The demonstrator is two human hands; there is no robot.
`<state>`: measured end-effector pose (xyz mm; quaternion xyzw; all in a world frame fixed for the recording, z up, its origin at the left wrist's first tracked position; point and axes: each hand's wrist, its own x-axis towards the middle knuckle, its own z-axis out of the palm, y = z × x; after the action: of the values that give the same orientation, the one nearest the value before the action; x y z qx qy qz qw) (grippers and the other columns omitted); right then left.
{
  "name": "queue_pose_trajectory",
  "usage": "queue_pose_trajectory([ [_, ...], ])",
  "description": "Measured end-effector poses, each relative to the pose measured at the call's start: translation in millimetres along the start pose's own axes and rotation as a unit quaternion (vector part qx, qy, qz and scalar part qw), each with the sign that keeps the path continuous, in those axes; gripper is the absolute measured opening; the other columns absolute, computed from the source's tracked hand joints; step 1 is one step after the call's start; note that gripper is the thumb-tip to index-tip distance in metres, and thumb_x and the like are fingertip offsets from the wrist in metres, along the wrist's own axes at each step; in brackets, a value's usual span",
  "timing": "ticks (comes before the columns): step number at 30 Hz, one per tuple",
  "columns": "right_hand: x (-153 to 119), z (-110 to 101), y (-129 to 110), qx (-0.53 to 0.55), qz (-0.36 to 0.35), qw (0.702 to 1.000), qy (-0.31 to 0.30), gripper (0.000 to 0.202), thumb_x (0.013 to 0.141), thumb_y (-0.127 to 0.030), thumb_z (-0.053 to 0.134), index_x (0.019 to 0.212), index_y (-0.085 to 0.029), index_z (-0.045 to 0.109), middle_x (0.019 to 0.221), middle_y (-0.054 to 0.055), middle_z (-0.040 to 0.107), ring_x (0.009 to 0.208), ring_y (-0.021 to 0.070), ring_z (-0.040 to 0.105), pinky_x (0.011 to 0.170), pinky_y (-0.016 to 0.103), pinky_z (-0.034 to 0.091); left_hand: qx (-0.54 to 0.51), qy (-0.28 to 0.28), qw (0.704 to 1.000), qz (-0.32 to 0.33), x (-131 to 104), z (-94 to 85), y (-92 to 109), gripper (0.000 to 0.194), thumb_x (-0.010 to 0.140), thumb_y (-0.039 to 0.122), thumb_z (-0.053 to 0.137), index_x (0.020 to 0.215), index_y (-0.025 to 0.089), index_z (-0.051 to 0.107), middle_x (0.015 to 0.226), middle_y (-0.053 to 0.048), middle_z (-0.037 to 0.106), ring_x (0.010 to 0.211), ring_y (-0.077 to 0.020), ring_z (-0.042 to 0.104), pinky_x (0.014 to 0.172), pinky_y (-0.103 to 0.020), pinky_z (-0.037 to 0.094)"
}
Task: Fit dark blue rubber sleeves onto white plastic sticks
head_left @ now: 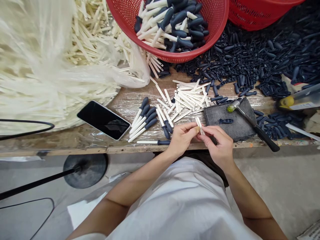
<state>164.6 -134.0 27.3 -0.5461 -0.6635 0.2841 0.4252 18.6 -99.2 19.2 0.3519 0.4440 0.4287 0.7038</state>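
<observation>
Near the table's front edge, my left hand (183, 137) pinches white plastic strips (199, 125) between thumb and fingers. My right hand (219, 142) grips the lower end of the same strips, which look like a pair laid together. Just to the right lies a grey cloth pad (212, 115) with one dark blue handle half (226, 121) on it, hollow side up. A hammer (252, 125) with a yellow-green tip rests across the pad. Beyond my hands is a loose pile of white strips (187, 100). Several pieces with blue handles (146, 116) lie to the left.
A black-screened phone (103, 119) lies at left, beside a plastic bag (100, 73) of white strips. A red basket (172, 59) holds blue-handled pieces. Blue handle halves (240, 56) cover the back right, by a second red basket (252, 15). A clear container (303, 98) lies far right.
</observation>
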Motion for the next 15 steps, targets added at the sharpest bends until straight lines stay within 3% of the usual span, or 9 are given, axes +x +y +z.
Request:
queue_pose_trajectory([
  [3,-1.3,-2.5,0.3,-0.085,-0.082,0.993,-0.007,0.027,0.092,-0.013,0.059,0.116,-0.021,0.068,0.103,0.008,0.073,0.094,0.0177,0.069,0.086,0.031,0.056,-0.003,-0.02,1.0,-0.003,-1.9,-1.8,-0.3,0.02,0.08,0.033,0.072,0.079,0.013,0.075,0.071,-0.002,0.069,0.062,-0.0118,0.063,0.06,-0.023,0.055],
  [6,-2.8,-7.0,0.8,-0.116,-0.101,0.988,0.012,0.027,0.094,-0.01,0.052,0.114,-0.021,0.068,0.099,0.009,0.074,0.09,0.0174,0.069,0.083,0.032,0.056,0.014,-0.02,1.0,0.002,-3.3,-5.5,2.1,0.025,0.081,0.038,0.073,0.086,0.013,0.075,0.073,-0.003,0.069,0.063,-0.013,0.064,0.063,-0.025,0.056],
  [9,-4.3,-11.9,0.3,-0.109,-0.096,0.989,0.007,0.025,0.095,-0.012,0.051,0.106,-0.021,0.071,0.096,0.008,0.074,0.087,0.018,0.069,0.079,0.033,0.056,0.103,-0.031,0.992,0.063,-2.2,-12.1,6.7,0.028,0.084,0.041,0.07,0.096,0.015,0.074,0.083,-0.004,0.072,0.067,-0.013,0.064,0.066,-0.025,0.054],
  [11,-6.1,-14.9,-0.2,-0.086,-0.08,0.993,-0.005,0.024,0.095,-0.013,0.051,0.103,-0.023,0.072,0.095,0.007,0.075,0.086,0.0179,0.069,0.078,0.033,0.056,0.204,-0.062,0.968,0.129,-1.1,-17.1,9.1,0.024,0.088,0.039,0.065,0.092,0.017,0.075,0.085,-0.005,0.073,0.071,-0.0134,0.064,0.069,-0.024,0.051],
  [15,-10.7,-23.3,1.4,-0.052,0.0,0.998,-0.028,0.02,0.095,-0.022,0.056,0.107,-0.026,0.071,0.097,0.004,0.075,0.087,0.0182,0.069,0.078,0.032,0.055,0.312,-0.076,0.921,0.222,-2.8,-25.6,7.8,0.025,0.094,0.036,0.058,0.083,0.019,0.073,0.069,-0.003,0.067,0.062,-0.0121,0.059,0.066,-0.024,0.046],
])
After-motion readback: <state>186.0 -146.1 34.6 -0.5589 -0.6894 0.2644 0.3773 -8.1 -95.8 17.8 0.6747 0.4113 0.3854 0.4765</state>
